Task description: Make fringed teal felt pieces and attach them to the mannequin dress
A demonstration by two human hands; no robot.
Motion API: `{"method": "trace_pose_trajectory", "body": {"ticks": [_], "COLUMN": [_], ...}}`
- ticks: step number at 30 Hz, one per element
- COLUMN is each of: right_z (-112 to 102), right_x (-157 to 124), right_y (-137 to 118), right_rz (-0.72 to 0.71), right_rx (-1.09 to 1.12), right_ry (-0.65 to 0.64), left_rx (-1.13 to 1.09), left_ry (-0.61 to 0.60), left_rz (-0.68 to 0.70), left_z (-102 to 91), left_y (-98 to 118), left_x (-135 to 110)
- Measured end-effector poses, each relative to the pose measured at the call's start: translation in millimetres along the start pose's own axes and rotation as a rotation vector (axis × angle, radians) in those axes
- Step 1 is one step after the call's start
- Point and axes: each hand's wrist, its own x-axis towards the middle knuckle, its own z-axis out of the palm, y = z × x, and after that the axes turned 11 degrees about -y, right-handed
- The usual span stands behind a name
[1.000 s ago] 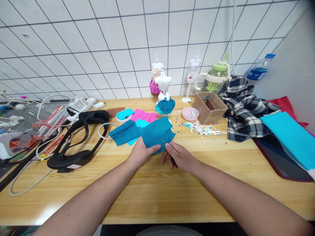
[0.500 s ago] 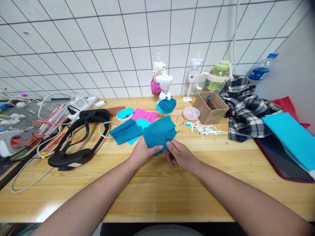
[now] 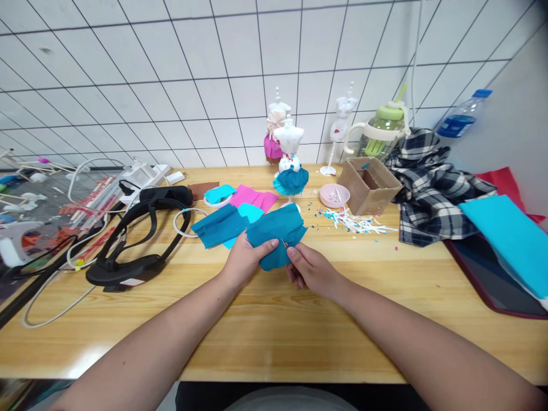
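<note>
A sheet of dark teal crepe paper (image 3: 274,225) is held off the table by my left hand (image 3: 245,260), its thumb on top and its fingers hidden underneath. My right hand (image 3: 311,268) is closed at the paper's lower right edge. A small thin metal tool (image 3: 285,244) pokes out from between its thumb and fingers, its tip against the paper; the rest of it is covered. Left of the sheet lie a folded dark teal paper (image 3: 220,225), a light blue piece (image 3: 252,212) and a pink piece (image 3: 254,198).
Behind my hands stands a small white dress form (image 3: 289,140) with a teal skirt. A pink dish (image 3: 334,196), paper scraps (image 3: 355,221) and a cardboard box (image 3: 369,185) are right of it. A black headset (image 3: 141,240) lies left; a plaid cloth (image 3: 428,188) lies right.
The view has shifted slightly. My left thumb has slid up a little on the teal paper, and the metal tip now lies nearer to that thumb. Both hands keep their hold.
</note>
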Motion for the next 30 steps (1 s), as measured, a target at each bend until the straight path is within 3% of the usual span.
{"method": "trace_pose_trajectory", "body": {"ticks": [10,30], "right_z": [1.3,3.0], "right_x": [0.2,0.0], "right_y": [-0.4,-5.9], "right_rz": [0.003,0.003], "right_rx": [-0.018,-0.010], "right_ry": [0.013,0.009], "left_rx": [0.022,0.155], "left_ry": [0.047,0.012], "left_rz": [0.024,0.036], "left_z": [2.4,-1.3], "left_y": [0.1,0.4], "left_x": [-0.7,0.5]}}
